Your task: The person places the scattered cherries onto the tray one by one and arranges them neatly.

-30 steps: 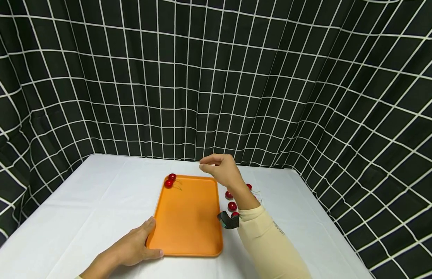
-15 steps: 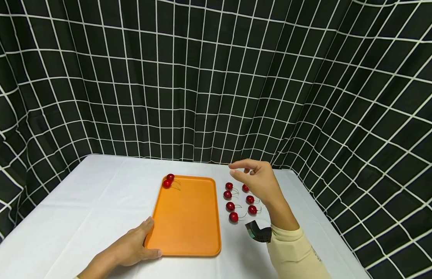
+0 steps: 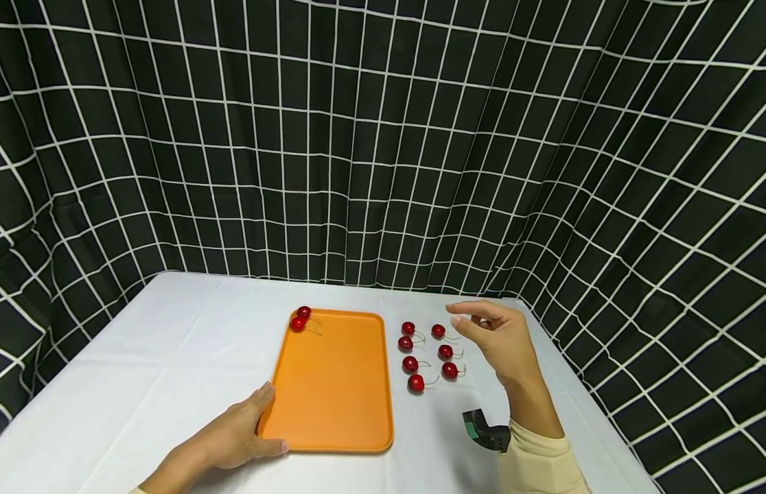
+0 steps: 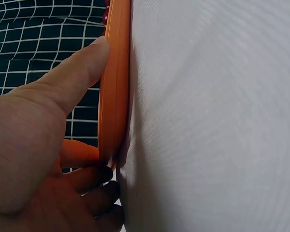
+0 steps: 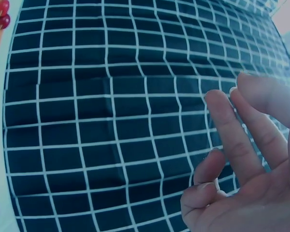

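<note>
An orange tray (image 3: 330, 384) lies on the table, its near left corner held by my left hand (image 3: 231, 432). The thumb rests along the near edge and the fingers along the left side; in the left wrist view a digit presses the tray's rim (image 4: 117, 96). Two red cherries (image 3: 298, 323) with stems sit at the tray's far left corner. Right of the tray, several more cherries (image 3: 410, 364) stand in two rough columns on the cloth. My right hand (image 3: 497, 336) hovers just right of them, thumb and index finger apart, holding nothing.
A white cloth (image 3: 173, 343) covers the table. Black curtain with a white grid (image 3: 370, 137) encloses the back and both sides. A black wrist camera (image 3: 486, 432) juts from the right wrist.
My right hand has swung from above the tray's far right corner to the right, past the loose cherries, uncovering them. The left hand and tray stay put.
</note>
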`<control>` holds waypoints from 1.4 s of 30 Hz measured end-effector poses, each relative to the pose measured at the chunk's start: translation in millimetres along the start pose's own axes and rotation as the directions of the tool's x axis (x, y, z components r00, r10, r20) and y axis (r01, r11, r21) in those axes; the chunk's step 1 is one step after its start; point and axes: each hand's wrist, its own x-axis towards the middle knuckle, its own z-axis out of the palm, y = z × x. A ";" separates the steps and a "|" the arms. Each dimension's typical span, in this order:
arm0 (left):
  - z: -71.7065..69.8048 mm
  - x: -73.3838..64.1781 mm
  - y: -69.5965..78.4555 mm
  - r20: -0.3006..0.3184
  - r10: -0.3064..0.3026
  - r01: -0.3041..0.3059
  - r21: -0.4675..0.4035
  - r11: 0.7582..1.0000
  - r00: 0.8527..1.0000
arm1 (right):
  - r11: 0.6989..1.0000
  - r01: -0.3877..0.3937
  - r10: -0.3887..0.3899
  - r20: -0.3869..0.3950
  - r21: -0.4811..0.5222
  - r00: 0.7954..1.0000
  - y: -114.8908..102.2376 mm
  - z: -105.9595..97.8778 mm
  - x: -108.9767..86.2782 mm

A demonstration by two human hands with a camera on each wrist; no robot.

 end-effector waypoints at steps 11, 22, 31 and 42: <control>-0.8 -0.2 2.3 -0.015 -0.011 0.011 0.000 1.000 1.000 | 0.985 -0.166 0.170 -0.127 0.042 0.977 38.4 -13.0 -8.7; 0.2 -0.5 1.2 -0.016 -0.005 0.005 0.001 1.000 1.000 | 0.942 -0.336 0.333 -0.124 -0.004 0.935 113.4 -24.2 -14.5; 2.5 1.1 1.6 -0.015 -0.021 0.021 -0.008 1.000 1.000 | 0.889 -0.458 0.453 -0.127 -0.015 0.883 159.4 -24.8 -28.3; 1.1 1.5 0.1 -0.011 -0.011 0.011 -0.013 1.000 1.000 | 0.870 -0.423 0.437 0.001 -0.252 0.899 183.5 -19.3 -38.0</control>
